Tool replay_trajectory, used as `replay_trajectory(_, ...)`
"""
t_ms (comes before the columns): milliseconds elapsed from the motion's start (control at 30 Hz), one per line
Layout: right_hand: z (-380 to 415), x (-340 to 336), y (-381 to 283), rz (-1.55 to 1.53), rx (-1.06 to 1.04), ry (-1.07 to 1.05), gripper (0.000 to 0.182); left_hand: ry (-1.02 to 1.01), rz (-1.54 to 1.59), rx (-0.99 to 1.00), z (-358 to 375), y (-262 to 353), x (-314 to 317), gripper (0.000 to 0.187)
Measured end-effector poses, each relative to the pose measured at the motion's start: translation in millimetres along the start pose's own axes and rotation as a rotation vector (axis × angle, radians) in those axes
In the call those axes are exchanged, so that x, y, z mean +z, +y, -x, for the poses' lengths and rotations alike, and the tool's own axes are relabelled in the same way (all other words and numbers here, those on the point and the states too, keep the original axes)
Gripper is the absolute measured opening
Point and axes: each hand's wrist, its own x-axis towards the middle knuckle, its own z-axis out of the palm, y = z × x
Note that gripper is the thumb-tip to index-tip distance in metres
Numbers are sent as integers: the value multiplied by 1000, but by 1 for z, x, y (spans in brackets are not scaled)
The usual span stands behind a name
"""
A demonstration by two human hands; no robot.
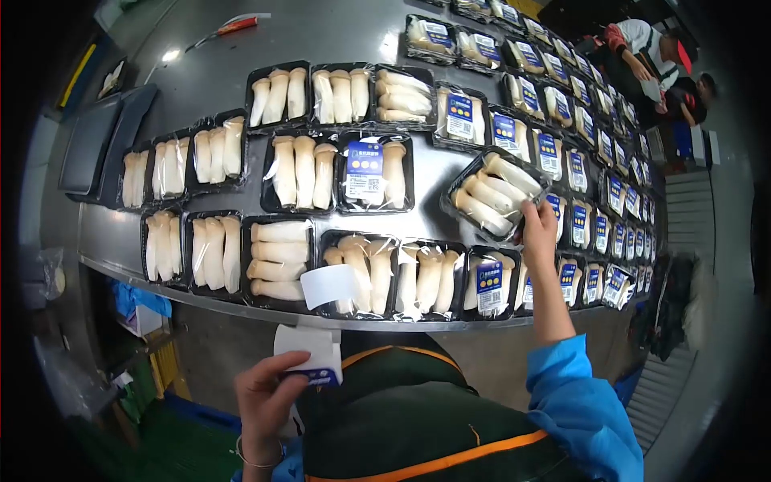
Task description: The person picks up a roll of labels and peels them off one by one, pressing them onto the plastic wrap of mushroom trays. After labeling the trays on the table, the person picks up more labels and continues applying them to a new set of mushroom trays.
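Observation:
A roll of labels (309, 353) is in my left hand (273, 390), below the table's front edge, with a blue printed part at its lower end. From it a blank white strip (327, 286) reaches up over a mushroom tray. My right hand (540, 226) grips the right edge of a tilted black tray of wrapped mushrooms (495, 195), which shows no label and is raised over the metal table (353, 20). Just left of it lies a tray with a blue and white label (375, 173). Unlabelled trays (303, 173) lie further left.
Many labelled trays (550, 153) stand in rows to the right and back. A red-handled tool (237, 26) lies at the back left, and dark empty trays (100, 145) at the left edge. Two people (642, 52) are at the far right back.

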Motion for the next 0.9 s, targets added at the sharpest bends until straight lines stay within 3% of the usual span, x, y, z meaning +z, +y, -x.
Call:
replay_trajectory(67,17,9,13,-228,221,150,24,10,113,-56,-3,13,18,29)
replay_trajectory(133,38,26,32,-434,445,-100,34,-16,-263,65,-4,7,23,20)
replay_trajectory(167,66,43,8,-511,617,-244,38,-34,-457,103,-5,9,23,13)
replay_trajectory(233,125,61,-33,-396,703,-814,42,-30,-477,145,-3,-1,20,13)
replay_trajectory(267,155,70,-57,-404,598,-982,42,-47,-497,206,-4,-3,19,14)
replay_trajectory(300,181,78,-51,-340,148,-1153,43,-21,-527,235,-6,0,21,9)
replay_trajectory(333,194,83,-70,-228,-183,-1189,40,-27,-528,235,-8,5,22,9)
replay_trajectory(400,196,89,-94,113,-414,-1170,28,-77,-534,273,-14,12,23,9)
replay_trajectory(433,191,89,-99,121,-419,-1165,28,-78,-527,280,-18,8,22,9)
replay_trajectory(500,176,87,-108,277,-878,-1064,28,-191,-155,157,-29,-15,23,13)
replay_trajectory(567,154,88,-108,376,-1051,-982,16,-237,-215,124,-37,-44,49,15)
replay_trajectory(600,134,87,-107,285,-1002,-970,11,-287,-288,80,-37,-52,56,19)
replay_trajectory(633,113,85,-115,43,-609,-932,12,-277,-284,70,-33,-55,54,19)
replay_trajectory(700,49,75,-142,166,-186,-445,17,-171,-26,-168,-27,-58,50,20)
replay_trajectory(767,-33,65,-81,-215,27,-524,25,-140,140,-124,-17,-46,18,29)
replay_trajectory(800,-56,67,-51,-136,138,-532,31,-93,292,-127,-7,-43,2,38)
replay_trajectory(900,-75,84,9,115,83,-559,39,108,408,-92,28,-17,-36,71)
